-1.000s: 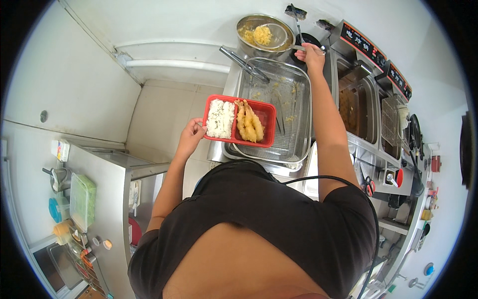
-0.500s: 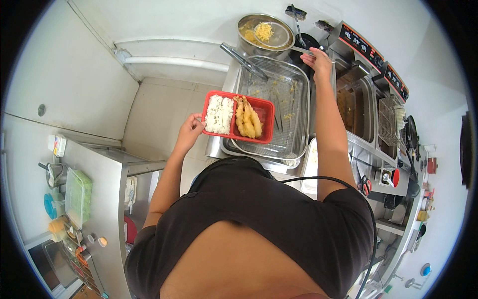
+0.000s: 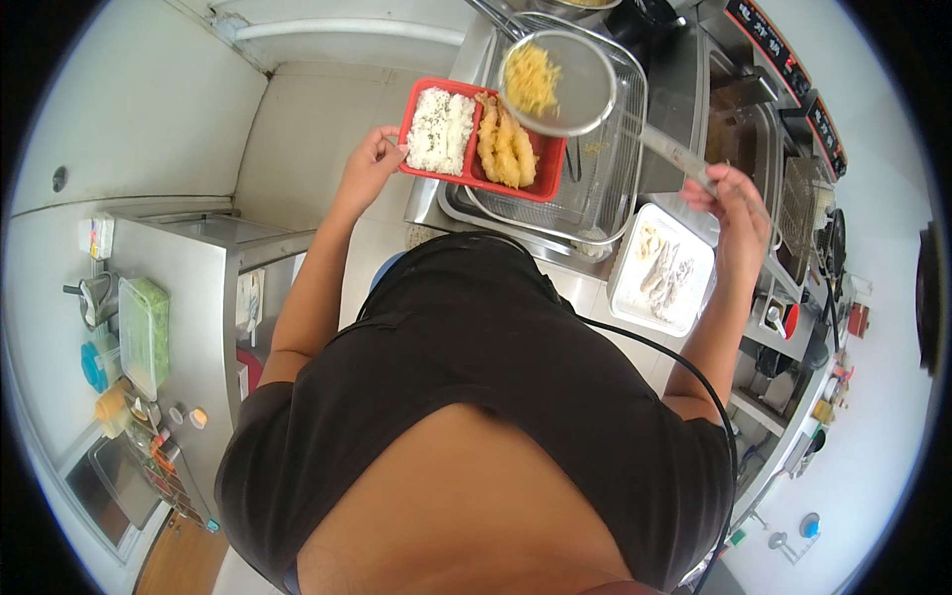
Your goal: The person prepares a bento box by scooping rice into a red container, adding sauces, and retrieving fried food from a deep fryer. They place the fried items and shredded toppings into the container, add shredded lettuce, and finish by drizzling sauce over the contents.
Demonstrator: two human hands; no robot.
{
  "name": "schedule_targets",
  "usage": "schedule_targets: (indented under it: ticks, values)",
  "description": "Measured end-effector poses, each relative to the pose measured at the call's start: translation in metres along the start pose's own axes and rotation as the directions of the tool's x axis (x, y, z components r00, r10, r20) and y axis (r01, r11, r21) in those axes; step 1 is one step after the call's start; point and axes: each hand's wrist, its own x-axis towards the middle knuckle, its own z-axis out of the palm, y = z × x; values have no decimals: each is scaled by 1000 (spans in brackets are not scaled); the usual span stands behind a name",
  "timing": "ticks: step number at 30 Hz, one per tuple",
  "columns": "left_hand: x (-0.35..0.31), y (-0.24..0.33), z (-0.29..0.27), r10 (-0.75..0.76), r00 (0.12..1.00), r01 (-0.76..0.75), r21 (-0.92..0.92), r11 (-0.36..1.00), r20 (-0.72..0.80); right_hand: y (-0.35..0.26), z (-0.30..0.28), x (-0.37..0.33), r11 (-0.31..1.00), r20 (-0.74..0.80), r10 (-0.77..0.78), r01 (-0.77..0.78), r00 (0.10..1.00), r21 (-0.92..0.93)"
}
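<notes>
A red lunch box point(image 3: 548, 167) with two compartments is held level above the wire-mesh draining tray. White rice point(image 3: 436, 129) with dark specks fills its left compartment, and several pieces of battered fried food point(image 3: 506, 149) lie in the right one. My left hand point(image 3: 377, 157) pinches the box's left edge. With my right hand point(image 3: 729, 198) I grip the long handle of a round mesh skimmer point(image 3: 593, 89). Yellow fried crumbs point(image 3: 533, 81) sit toward the left of its mesh. The skimmer's head is over the box's right compartment and hides that upper corner.
The mesh draining tray point(image 3: 610, 193) rests on a steel counter, with tongs point(image 3: 496, 15) at its far left. A white tray of food point(image 3: 632, 288) stands at its near right. Deep fryers point(image 3: 744, 124) line the right side. A steel cabinet point(image 3: 203, 297) is at the left.
The skimmer with the crumbs has come from the metal bowl at the back to over the lunch box. My right hand has moved right and nearer. The white tray shows more fully.
</notes>
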Motion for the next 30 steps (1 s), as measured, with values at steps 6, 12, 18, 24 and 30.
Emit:
schedule_targets:
  ticks: [6, 12, 18, 24, 30]
  values:
    - [-2, 6, 2, -53, 998, 53, 5, 999, -14, -7, 4, -48, 995, 23, -28, 30, 999, -98]
    - [-2, 11, 4, -75, 997, 74, -23, 997, -22, -7, 2, -63, 994, 34, -48, 51, 998, -100]
    - [-2, 12, 5, -79, 997, 78, -36, 996, -26, -9, 17, -77, 946, 120, -155, 182, 981, -267]
    - [-1, 8, 6, -82, 996, 79, -73, 994, -28, -22, 23, -80, 798, 264, -319, 408, 910, -444]
    - [-1, 6, 6, -94, 995, 91, -94, 991, -30, -29, 24, -79, 665, 362, -419, 553, 833, -502]
